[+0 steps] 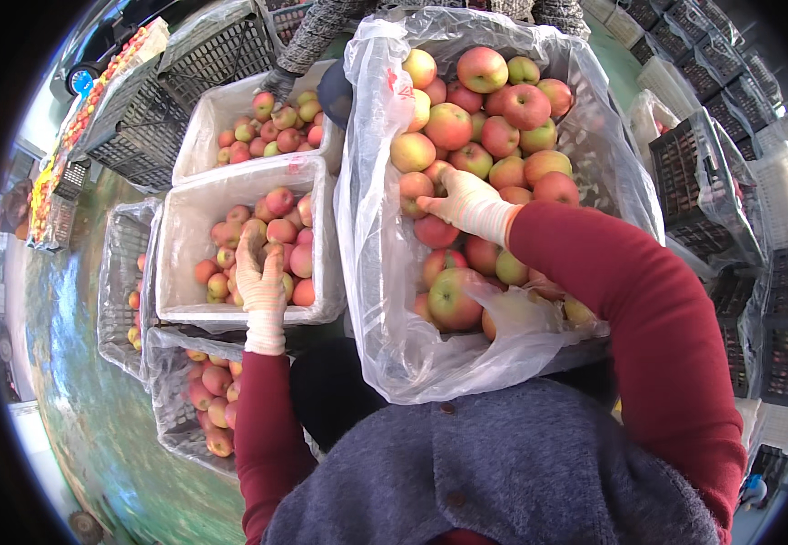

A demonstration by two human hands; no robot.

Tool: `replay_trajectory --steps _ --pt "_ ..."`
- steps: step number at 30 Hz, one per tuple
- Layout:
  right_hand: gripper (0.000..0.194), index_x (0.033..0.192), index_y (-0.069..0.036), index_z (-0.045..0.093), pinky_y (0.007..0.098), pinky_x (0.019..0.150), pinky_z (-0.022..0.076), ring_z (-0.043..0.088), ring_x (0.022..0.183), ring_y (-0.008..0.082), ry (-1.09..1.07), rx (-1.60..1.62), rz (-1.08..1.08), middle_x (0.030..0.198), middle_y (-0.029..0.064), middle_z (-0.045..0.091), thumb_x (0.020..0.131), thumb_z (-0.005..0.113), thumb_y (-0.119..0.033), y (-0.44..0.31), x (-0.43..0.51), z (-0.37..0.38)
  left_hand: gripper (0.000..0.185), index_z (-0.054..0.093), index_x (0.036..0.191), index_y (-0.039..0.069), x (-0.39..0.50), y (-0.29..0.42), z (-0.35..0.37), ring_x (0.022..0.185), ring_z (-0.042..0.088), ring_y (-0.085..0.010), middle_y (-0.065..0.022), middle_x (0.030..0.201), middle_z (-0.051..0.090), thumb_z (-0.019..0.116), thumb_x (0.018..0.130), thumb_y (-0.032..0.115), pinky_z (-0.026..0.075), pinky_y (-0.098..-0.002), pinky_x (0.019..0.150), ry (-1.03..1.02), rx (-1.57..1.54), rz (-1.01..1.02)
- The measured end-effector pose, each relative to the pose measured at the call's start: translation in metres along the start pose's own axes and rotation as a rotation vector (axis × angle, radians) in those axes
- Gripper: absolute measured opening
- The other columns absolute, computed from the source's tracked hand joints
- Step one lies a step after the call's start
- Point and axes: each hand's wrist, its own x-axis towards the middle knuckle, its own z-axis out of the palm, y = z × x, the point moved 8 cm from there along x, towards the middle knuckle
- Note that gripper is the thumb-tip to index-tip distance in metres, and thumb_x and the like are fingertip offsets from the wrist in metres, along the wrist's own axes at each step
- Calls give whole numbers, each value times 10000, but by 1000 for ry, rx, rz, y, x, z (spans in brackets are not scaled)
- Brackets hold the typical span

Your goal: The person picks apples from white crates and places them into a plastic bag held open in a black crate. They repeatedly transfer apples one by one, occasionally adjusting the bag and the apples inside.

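My right hand (465,197), in a striped knit glove, reaches over the apples (496,129) in a large crate lined with clear plastic (373,272). Its fingers are on an apple near the crate's left side; whether they grip it I cannot tell. My left hand (257,266), gloved the same way, is over a white lined crate (193,197) to the left, back of the hand up. Its fingers touch or hover at red and yellow-green apples (281,230); part of what lies under them is hidden.
Across from me a co-worker's gloved hand (278,83) reaches into another white crate (196,136) of apples. Lined crates with apples stand at the lower left (169,422) and far left (118,272). Black plastic crates are stacked at the upper left (220,54) and right (687,163). Green floor (94,381) shows at left.
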Motion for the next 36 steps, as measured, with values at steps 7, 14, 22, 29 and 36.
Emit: replay_trajectory --steps 7,14,22,29,36 --pt "382 1103 -60 637 482 843 528 649 1010 386 134 -413 -388 1090 209 662 890 621 -377 -23 -25 -46 472 375 1439 -25 -31 157 45 1332 477 -302 -179 1436 469 472 1030 191 356 -438 1145 -22 -668 96" --pt "705 1395 -49 428 454 885 535 585 1088 361 406 -770 -438 1217 188 546 821 735 -319 -39 35 -83 420 445 1384 22 -30 156 82 1239 531 -237 -113 1328 554 506 1034 248 396 -387 1095 124 -878 62" --pt "882 1496 -190 337 488 909 526 578 1114 390 438 -642 -224 1336 162 462 752 800 -290 -23 75 -70 287 528 1256 27 -21 99 110 1048 556 -166 -74 1168 582 511 992 139 505 -309 898 76 -818 -161" --pt "655 1439 -143 417 517 925 525 534 1221 296 -93 1037 -311 1383 103 500 908 653 -447 -20 20 -108 325 525 1289 23 -13 104 92 1018 580 -148 -67 1182 591 577 981 112 478 -288 925 119 -845 -48" --pt "721 1433 -220 435 547 1034 442 458 1341 279 -442 1206 -520 1462 43 461 859 668 -588 -129 -115 -74 739 441 1391 12 -59 227 69 1269 495 -303 -177 1364 498 779 746 138 415 -408 1064 -73 -428 525"
